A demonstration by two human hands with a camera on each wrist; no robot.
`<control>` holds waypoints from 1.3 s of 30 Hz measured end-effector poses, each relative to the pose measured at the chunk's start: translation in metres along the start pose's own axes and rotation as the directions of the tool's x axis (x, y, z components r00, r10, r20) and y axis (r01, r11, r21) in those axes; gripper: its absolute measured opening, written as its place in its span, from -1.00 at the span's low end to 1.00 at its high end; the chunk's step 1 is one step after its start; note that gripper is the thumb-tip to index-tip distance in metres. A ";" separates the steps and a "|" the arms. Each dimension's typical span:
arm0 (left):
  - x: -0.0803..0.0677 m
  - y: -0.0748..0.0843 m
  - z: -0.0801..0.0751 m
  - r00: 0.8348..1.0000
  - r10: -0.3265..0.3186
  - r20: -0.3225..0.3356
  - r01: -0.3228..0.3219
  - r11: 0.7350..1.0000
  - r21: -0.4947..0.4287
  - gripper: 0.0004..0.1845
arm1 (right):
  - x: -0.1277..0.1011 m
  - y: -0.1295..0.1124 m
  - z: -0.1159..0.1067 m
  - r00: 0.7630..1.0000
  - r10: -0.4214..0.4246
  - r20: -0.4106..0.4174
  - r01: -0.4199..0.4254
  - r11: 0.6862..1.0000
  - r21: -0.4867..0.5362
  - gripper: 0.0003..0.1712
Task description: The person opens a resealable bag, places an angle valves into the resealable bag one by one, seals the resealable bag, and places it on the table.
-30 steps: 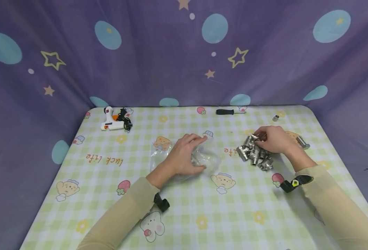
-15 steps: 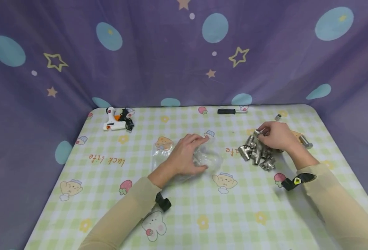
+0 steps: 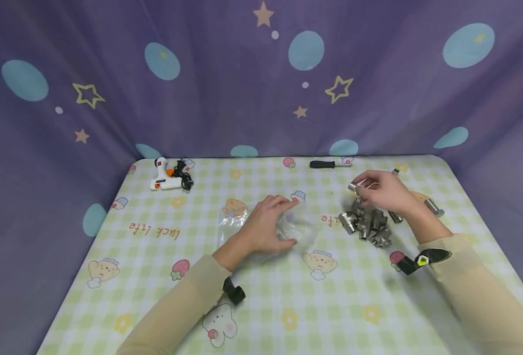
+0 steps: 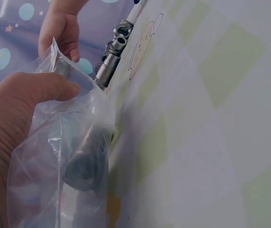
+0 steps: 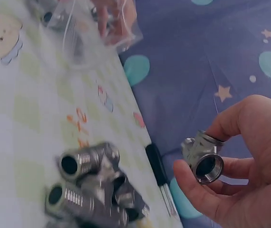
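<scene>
Fitting (image 5: 203, 156), a metal tee, sits pinched in the right hand (image 3: 383, 190), lifted above the pile (image 3: 367, 224) on the counter (image 3: 288, 305). Left hand (image 3: 266, 224) grips a clear bag (image 3: 294, 228) lying flat, thumb curled on its edge.

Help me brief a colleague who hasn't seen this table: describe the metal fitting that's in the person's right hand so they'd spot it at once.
On the green checked tablecloth, find the pile of metal fittings on the right side. Just above it, the right hand pinches one short silver fitting with an open round threaded mouth. It alone is lifted off the cloth.
</scene>
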State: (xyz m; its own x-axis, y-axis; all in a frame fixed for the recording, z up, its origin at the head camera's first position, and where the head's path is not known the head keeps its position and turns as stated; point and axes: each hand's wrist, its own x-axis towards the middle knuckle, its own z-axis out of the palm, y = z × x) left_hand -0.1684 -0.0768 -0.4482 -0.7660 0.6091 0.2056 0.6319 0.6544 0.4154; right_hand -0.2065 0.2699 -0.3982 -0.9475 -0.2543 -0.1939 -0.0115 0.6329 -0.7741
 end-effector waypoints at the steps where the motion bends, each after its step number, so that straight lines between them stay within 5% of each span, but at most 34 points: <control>1: 0.000 0.000 0.000 1.000 0.001 0.002 -0.001 1.000 -0.001 0.02 | 0.000 -0.002 0.002 1.000 -0.008 0.019 0.008 1.000 0.017 -0.57; 19: 0.000 0.000 0.002 1.000 -0.013 0.010 0.013 1.000 -0.001 0.03 | 0.001 -0.028 0.042 0.958 -0.159 0.240 0.098 0.963 0.249 -0.58; 30: 0.001 -0.001 0.002 1.000 -0.013 -0.010 0.013 1.000 -0.008 0.03 | 0.002 -0.034 0.067 0.944 -0.235 0.231 0.204 0.967 0.149 -0.65; 39: 0.001 -0.001 0.002 1.000 -0.027 0.004 0.027 1.000 -0.011 0.05 | 0.001 -0.040 0.092 0.947 -0.295 0.130 0.297 0.955 0.009 -0.70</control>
State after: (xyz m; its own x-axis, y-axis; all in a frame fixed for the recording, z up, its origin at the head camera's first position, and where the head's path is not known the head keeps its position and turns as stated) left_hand -0.1694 -0.0765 -0.4503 -0.7820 0.5934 0.1908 0.6100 0.6656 0.4300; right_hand -0.1775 0.1773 -0.4223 -0.8520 -0.5226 -0.0334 -0.2892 0.5228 -0.8019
